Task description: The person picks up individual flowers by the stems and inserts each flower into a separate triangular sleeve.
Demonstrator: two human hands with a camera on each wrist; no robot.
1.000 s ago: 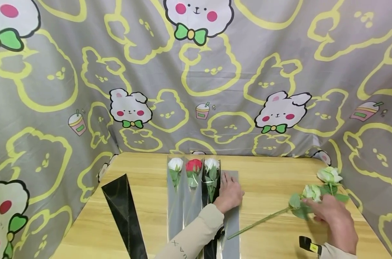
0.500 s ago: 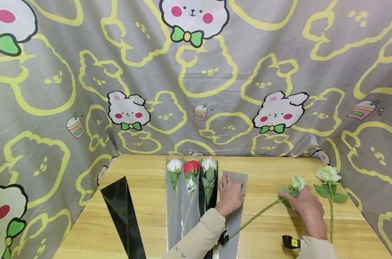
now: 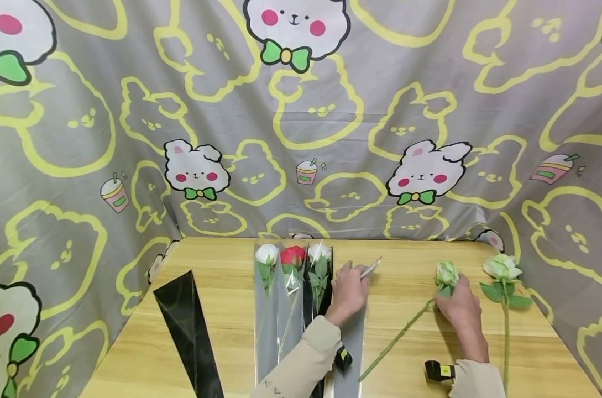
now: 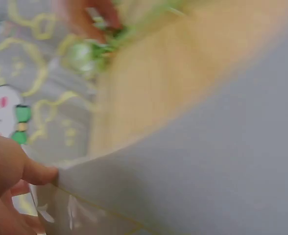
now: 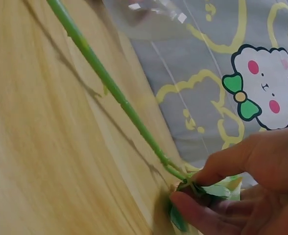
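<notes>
My left hand (image 3: 349, 293) pinches the top end of a flat grey flower sleeve (image 3: 349, 356) with a clear front. In the left wrist view the thumb lies at the edge of the sleeve (image 4: 217, 161), which bends up off the table. My right hand (image 3: 462, 316) pinches a pale green artificial rose (image 3: 446, 273) just under its bloom, among the leaves. Its bare stem (image 5: 117, 95) slants toward the sleeve, the lower end close to the sleeve's right edge. In the right wrist view my fingers partly hide the bloom.
Left of the sleeve lie three wrapped roses: a white rose (image 3: 266, 255), a red rose (image 3: 293, 257) and another white rose (image 3: 320, 255) in black. A black sleeve (image 3: 188, 331) lies further left. Another pale green rose (image 3: 502, 268) rests at the right. A patterned curtain (image 3: 340, 127) surrounds the table (image 3: 405, 260).
My right hand has picked up the nearer green rose and brought it left, apart from the other one. My left hand, earlier flat on the grey sleeve, now lifts its top end.
</notes>
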